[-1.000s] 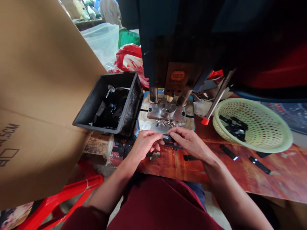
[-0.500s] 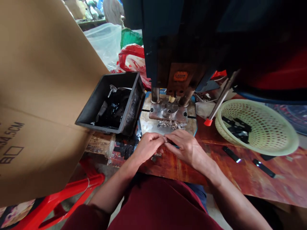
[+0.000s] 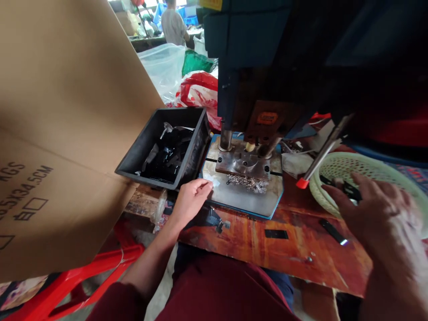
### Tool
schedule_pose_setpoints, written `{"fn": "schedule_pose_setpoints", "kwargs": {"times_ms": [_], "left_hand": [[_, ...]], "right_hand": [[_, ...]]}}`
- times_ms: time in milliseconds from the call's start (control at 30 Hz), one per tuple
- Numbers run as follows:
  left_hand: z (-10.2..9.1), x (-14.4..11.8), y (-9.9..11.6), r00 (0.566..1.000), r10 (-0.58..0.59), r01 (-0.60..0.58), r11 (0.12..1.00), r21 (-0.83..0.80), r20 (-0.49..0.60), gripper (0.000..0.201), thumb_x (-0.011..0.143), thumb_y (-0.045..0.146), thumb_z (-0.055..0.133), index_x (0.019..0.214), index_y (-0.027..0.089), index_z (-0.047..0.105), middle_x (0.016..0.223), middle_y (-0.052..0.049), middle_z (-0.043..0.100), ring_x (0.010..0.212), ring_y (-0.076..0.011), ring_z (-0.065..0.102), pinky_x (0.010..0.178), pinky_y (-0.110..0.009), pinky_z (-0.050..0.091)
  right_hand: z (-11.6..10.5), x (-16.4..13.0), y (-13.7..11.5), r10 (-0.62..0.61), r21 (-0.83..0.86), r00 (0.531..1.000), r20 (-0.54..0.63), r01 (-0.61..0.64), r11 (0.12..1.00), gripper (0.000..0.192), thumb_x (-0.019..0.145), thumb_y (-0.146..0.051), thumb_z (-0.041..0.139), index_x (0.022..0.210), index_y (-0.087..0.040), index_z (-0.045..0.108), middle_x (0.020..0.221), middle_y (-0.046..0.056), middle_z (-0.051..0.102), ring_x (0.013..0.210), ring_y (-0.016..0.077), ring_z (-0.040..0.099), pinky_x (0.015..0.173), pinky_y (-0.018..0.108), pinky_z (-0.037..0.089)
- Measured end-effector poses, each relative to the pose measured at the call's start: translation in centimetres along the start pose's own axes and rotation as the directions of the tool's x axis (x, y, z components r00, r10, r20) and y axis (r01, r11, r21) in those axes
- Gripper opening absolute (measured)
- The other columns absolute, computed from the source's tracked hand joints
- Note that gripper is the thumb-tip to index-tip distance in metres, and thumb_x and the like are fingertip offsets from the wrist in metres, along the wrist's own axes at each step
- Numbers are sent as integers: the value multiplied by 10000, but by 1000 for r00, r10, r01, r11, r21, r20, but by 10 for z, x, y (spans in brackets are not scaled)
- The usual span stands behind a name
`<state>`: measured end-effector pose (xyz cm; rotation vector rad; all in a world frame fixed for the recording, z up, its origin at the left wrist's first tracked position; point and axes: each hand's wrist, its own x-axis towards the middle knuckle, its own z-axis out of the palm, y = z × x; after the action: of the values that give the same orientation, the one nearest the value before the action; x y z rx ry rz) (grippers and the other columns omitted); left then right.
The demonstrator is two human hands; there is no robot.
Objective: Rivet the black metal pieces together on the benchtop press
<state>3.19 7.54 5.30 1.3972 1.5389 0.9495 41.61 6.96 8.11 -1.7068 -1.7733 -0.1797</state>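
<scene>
Our hands apart at the press: left by the black bin, right over the green basket.

Our left hand (image 3: 191, 199) rests with fingers loosely curled at the edge of the metal base plate (image 3: 245, 198), just beside the black bin (image 3: 167, 147) of dark parts; we cannot tell whether it holds anything. Our right hand (image 3: 377, 209), blurred, spreads open and empty over the rim of the green basket (image 3: 364, 167), near the black strips (image 3: 347, 189) lying inside. Two more black pieces (image 3: 276, 234) lie on the table (image 3: 254, 245) between our hands.
</scene>
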Motion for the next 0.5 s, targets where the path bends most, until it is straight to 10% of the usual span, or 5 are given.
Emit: {"fn": "schedule_pose_setpoints", "kwargs": {"times_ms": [233, 500], "left_hand": [[-9, -21, -6, 996, 17, -35, 977, 209, 88, 194, 953, 334, 640, 879, 221, 779, 858, -15, 780, 783, -188, 705, 719, -271, 484], [-35, -50, -51, 998, 57, -51, 813, 580, 8, 173, 949, 360, 683, 1029, 228, 763, 908, -65, 728, 910, -263, 665, 823, -376, 501]], "right_hand": [[62, -15, -76, -326, 426, 906, 269, 192, 884, 221, 1025, -399, 588, 1059, -244, 742, 953, 99, 738, 878, 271, 691, 813, 451, 566], [119, 6, -109, -426, 324, 831, 357, 317, 891, 324, 1071, -303, 470, 1127, -204, 773, 930, 112, 715, 856, 237, 684, 754, 362, 528]]}}
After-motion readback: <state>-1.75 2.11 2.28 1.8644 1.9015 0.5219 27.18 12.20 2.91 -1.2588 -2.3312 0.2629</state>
